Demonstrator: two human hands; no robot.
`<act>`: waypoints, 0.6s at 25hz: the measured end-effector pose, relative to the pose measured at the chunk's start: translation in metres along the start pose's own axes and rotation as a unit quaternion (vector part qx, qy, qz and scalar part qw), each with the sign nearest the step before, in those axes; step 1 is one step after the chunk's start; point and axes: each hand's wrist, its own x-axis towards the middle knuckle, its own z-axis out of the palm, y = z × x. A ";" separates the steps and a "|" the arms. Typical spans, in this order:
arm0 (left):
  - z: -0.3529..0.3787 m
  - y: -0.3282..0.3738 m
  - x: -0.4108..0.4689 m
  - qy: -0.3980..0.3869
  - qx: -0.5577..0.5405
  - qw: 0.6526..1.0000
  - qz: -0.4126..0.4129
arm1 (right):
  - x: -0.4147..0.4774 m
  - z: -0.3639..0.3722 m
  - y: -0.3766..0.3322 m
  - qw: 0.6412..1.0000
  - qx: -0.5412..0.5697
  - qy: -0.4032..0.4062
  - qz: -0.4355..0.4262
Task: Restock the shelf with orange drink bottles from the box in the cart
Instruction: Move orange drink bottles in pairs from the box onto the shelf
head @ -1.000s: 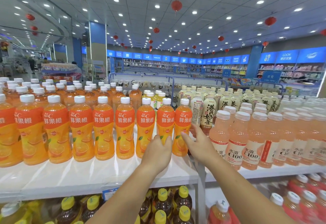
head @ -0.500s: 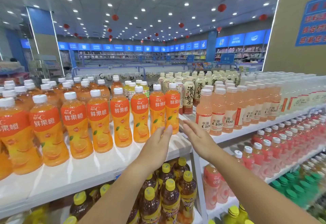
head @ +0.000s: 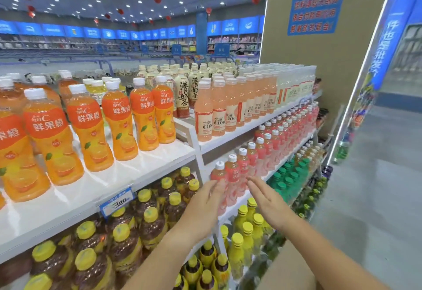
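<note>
Held nothing, fingers straight: left hand (head: 201,205) and right hand (head: 271,207) pulled back low from orange bottles (head: 146,116), standing far-left on top shelf (head: 148,175). Judged placement done; probably back to box, unseen.

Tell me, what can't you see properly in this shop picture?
Head view:
- Blue wall sign with red writing: blurred, unreadable.
- Blue shelf price tag: blurred.
- Leftmost orange plastic drink bottle: cut off by the left edge.
- Pink plastic bottle: lower part hidden behind the left hand.
- Cart: outside the frame.
</note>
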 end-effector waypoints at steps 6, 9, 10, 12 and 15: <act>0.101 -0.031 -0.008 -0.073 0.039 0.995 -0.063 | -0.063 -0.045 0.096 0.994 0.011 0.035 0.100; 0.171 -0.045 -0.008 -0.086 0.048 0.990 -0.098 | -0.100 -0.079 0.150 0.984 0.014 0.058 0.167; 0.195 -0.049 -0.008 -0.081 0.046 0.990 -0.104 | -0.113 -0.092 0.166 0.979 0.015 0.067 0.189; 0.247 -0.059 -0.008 -0.101 0.045 0.985 -0.130 | -0.138 -0.119 0.198 0.968 0.018 0.071 0.239; 0.308 -0.068 -0.006 -0.106 0.077 0.978 -0.163 | -0.173 -0.155 0.246 0.956 0.001 0.078 0.282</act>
